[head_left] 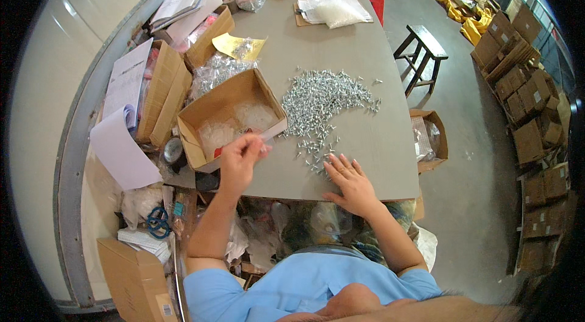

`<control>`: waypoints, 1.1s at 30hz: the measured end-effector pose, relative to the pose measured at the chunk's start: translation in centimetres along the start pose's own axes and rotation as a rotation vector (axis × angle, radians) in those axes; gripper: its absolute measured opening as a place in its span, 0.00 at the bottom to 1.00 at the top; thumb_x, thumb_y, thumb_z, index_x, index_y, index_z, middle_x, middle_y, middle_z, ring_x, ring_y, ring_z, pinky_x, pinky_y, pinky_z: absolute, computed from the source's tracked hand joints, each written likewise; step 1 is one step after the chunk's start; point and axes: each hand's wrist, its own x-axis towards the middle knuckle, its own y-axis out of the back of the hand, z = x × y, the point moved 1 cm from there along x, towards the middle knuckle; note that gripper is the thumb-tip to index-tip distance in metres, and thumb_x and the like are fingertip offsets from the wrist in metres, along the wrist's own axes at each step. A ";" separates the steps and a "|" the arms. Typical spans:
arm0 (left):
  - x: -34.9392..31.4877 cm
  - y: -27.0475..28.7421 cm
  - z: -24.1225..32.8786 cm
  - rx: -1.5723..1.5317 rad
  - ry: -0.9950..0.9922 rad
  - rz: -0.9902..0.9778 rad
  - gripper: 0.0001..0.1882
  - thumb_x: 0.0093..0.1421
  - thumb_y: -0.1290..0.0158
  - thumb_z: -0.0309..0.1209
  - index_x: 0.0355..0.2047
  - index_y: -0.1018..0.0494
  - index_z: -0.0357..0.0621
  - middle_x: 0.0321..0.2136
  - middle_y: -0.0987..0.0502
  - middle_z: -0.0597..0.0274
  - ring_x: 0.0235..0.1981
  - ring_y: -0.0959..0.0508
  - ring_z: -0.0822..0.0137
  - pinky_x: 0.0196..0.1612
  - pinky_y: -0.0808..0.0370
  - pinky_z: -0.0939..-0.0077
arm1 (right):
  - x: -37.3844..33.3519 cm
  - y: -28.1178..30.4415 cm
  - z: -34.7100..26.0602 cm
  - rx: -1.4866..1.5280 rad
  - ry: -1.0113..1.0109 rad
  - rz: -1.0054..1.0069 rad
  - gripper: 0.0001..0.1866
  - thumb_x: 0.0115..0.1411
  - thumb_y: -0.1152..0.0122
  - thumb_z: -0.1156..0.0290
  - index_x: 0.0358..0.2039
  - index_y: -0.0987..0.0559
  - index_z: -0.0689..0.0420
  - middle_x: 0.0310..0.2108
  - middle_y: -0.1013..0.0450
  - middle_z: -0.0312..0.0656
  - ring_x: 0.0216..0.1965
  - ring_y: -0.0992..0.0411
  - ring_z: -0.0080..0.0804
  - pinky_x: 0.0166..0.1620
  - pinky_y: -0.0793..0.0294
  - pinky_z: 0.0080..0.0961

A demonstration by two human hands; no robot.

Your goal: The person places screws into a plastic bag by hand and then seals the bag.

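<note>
My left hand (pixel 239 160) is raised at the near right corner of an open cardboard box (pixel 192 133). Its fingers are pinched together, slightly blurred, and I cannot make out what is between them. Inside the box lie clear plastic bags (pixel 216 134) and a bit of red. My right hand (pixel 352 186) rests palm down near the table's front edge, fingers spread, the tips touching the near end of a pile of small silver screws (pixel 323 102). The pile spreads across the grey table (pixel 384 163) just right of the box.
Bagged screws (pixel 219 72) and a yellow paper (pixel 239 46) lie behind the box. Cartons with papers (pixel 163 93) line the left edge. A stack of clear bags (pixel 335 11) sits at the far end. A stool (pixel 426 42) and an open carton (pixel 436 139) stand right of the table.
</note>
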 end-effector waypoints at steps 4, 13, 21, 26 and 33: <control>-4.9 -1.9 -1.8 -0.067 -0.029 -0.119 0.13 0.64 0.50 0.31 0.41 0.25 0.32 0.31 0.21 0.58 0.30 0.23 0.73 0.38 0.25 0.78 | -1.4 1.0 1.2 0.332 -0.097 0.144 0.40 0.46 0.32 0.64 0.60 0.38 0.53 0.62 0.44 0.46 0.62 0.46 0.46 0.62 0.44 0.40; -11.4 -3.0 -6.4 -0.371 0.274 -0.148 0.05 0.53 0.40 0.20 0.32 0.23 0.35 0.27 0.21 0.62 0.27 0.24 0.75 0.33 0.26 0.81 | -0.6 1.3 0.8 0.331 -0.127 0.210 0.24 0.43 0.33 0.73 0.44 0.25 0.57 0.45 0.32 0.46 0.49 0.36 0.46 0.52 0.34 0.35; -12.5 -3.2 -7.2 -0.288 0.566 -0.223 0.10 0.53 0.41 0.22 0.37 0.23 0.35 0.31 0.21 0.59 0.34 0.22 0.71 0.41 0.26 0.78 | 0.1 0.9 1.3 0.294 -0.083 0.253 0.17 0.45 0.39 0.76 0.39 0.26 0.58 0.40 0.32 0.47 0.44 0.34 0.47 0.48 0.32 0.37; -15.1 -2.8 -11.3 -0.356 0.571 -0.360 0.07 0.53 0.40 0.24 0.32 0.25 0.35 0.34 0.21 0.56 0.37 0.22 0.70 0.40 0.26 0.75 | 0.6 1.1 0.9 0.277 -0.092 0.257 0.13 0.45 0.40 0.77 0.35 0.25 0.58 0.37 0.32 0.46 0.42 0.33 0.46 0.46 0.31 0.36; -16.6 -7.5 -16.2 0.023 0.620 -0.799 0.19 0.53 0.38 0.38 0.38 0.28 0.39 0.35 0.23 0.57 0.38 0.25 0.67 0.42 0.28 0.73 | 0.0 0.6 1.0 0.263 -0.164 0.288 0.10 0.47 0.39 0.76 0.32 0.25 0.58 0.35 0.31 0.47 0.39 0.32 0.47 0.44 0.30 0.37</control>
